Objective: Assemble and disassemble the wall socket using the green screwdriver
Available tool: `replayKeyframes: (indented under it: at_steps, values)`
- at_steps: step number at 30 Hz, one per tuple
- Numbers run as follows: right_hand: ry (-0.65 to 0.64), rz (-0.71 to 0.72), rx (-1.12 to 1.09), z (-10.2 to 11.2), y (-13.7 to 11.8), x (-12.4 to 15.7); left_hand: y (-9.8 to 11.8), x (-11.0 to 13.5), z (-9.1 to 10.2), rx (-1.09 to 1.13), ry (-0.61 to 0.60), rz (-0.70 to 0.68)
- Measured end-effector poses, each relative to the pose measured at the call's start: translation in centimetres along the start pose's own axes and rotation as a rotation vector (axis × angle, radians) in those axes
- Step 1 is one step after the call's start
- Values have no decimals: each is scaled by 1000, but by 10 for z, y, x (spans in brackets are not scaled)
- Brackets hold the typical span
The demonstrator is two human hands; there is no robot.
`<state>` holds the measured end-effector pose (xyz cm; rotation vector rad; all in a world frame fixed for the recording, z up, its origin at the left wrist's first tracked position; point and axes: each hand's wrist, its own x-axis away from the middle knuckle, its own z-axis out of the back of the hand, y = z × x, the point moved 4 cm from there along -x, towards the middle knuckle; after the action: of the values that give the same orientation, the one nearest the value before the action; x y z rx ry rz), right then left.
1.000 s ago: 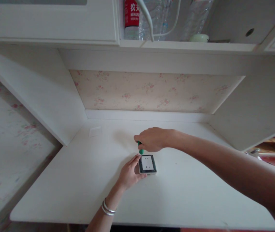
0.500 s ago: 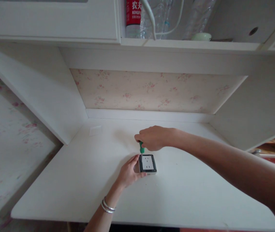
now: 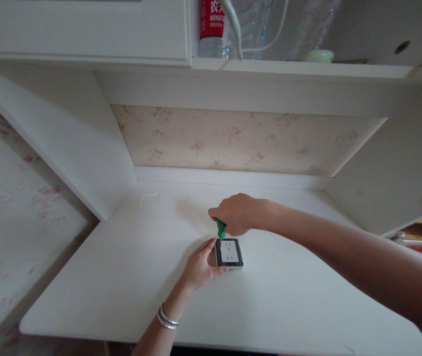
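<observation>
A square wall socket (image 3: 229, 252), white in the middle with a dark frame, lies face up on the white desk. My left hand (image 3: 200, 264) grips it from the left, fingers at its far left corner and thumb along its near edge. Above the socket, my right hand (image 3: 235, 212) is closed around the green handle of a screwdriver (image 3: 221, 228). The screwdriver stands nearly upright, with its shaft down at the socket's far left corner. Its tip is too small to make out.
The white desk (image 3: 121, 282) has side panels and a floral back wall. A thin clear piece (image 3: 149, 200) lies at the back left. Overhead, a shelf (image 3: 288, 66) holds plastic bottles (image 3: 248, 32), a white cable (image 3: 233, 22) and a pale green round object (image 3: 318, 56).
The view has shifted slightly, so everything appears a little further right. My right hand has turned a little on the screwdriver, and its handle leans differently. My left hand keeps its grip on the socket.
</observation>
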<state>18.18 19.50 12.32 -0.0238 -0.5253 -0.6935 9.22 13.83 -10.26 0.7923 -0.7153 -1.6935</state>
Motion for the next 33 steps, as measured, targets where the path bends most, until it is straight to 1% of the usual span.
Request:
replayKeyframes:
  at_steps: [2, 4, 6, 10, 12, 14, 16, 18, 20, 24, 26, 28, 30, 31, 33]
  values:
    - [21, -96, -5, 0, 2, -2, 2, 0, 1, 2, 10, 5]
    - [61, -151, -23, 0, 2, -3, 4, 1, 2, 24, 15, 3]
    - [80, -127, -23, 0, 3, -4, 7, 1, 3, 48, 18, -5]
    - [98, 30, -55, -3, 6, -4, 8, 1, 4, 60, 25, -4]
    - [117, 69, -90, -3, 8, -5, 7, 1, 4, 62, 23, -1]
    - [101, 22, -133, -4, 10, -6, 7, 1, 5, 62, 22, 0]
    - [64, -82, -157, -6, 11, -7, 8, 1, 4, 69, 17, -9]
    - [65, -142, -122, -4, 12, -6, 8, 1, 4, 78, 14, -16]
    - [83, -109, -77, -2, 10, -5, 8, 1, 3, 78, 13, -14]
    - [86, 44, -98, 1, 6, -2, 3, 2, 1, 53, 21, 4]
    - [59, 25, -117, 0, 7, -3, 1, 2, 0, 44, 23, 3]
    - [45, -50, -130, -1, 9, -4, 0, 2, 0, 38, 26, -1]
    - [60, -109, -121, -2, 10, -5, 0, 1, 0, 36, 25, -8]
    - [71, -102, -113, -2, 10, -6, 0, 1, 0, 38, 24, -11]
    - [74, -8, -108, -3, 8, -6, 0, 1, 0, 43, 19, -13]
